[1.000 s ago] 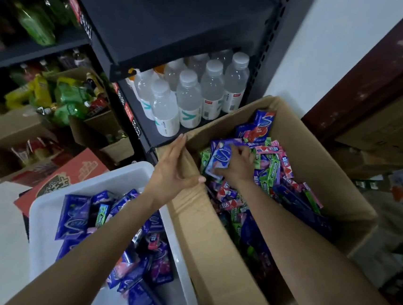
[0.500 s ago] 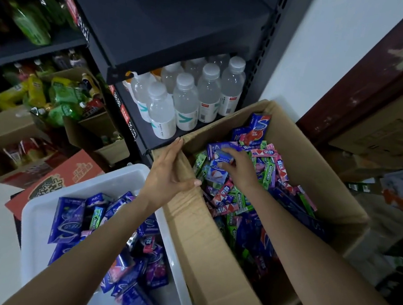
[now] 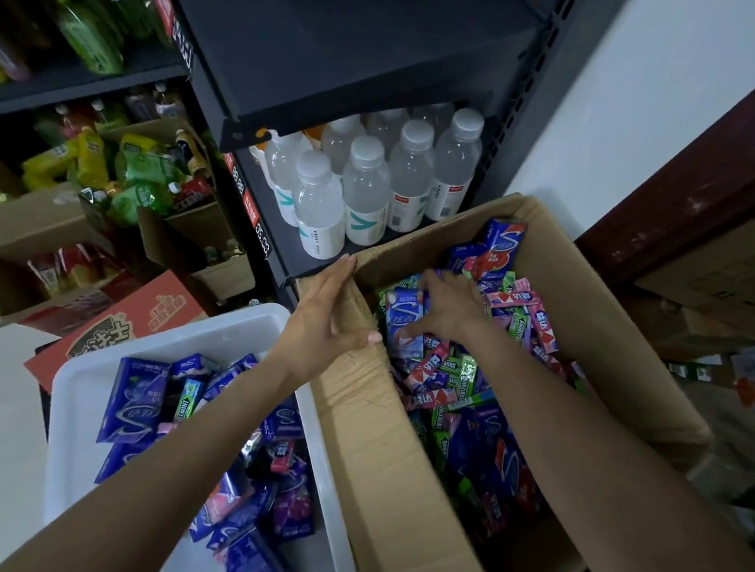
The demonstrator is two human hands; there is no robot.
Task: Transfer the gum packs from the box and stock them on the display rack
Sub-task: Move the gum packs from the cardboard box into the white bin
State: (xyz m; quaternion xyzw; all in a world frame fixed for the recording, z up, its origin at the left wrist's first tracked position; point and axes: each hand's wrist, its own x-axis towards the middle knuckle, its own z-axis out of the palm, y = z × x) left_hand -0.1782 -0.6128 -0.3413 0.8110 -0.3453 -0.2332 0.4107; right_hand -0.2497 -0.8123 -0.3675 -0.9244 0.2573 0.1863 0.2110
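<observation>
Stockroom floor by black rack (image 3: 389,47); gum packs (image 3: 473,373) loose in box (image 3: 392,494). Left hand (image 3: 323,322) flat on flap, right hand (image 3: 444,310) pinching blue pack (image 3: 402,322); loose pinch risks a drop

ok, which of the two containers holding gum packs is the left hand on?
The brown cardboard box on the right: the left hand rests on its near flap edge. The white plastic bin sits beside it, untouched.

Cardboard box (image 3: 415,497), open, right-center of frame, heaped w/ loose gum packs (image 3: 486,379) in blue, green, pink; more blue packs lie in white tub (image 3: 79,395) lower left.
</observation>
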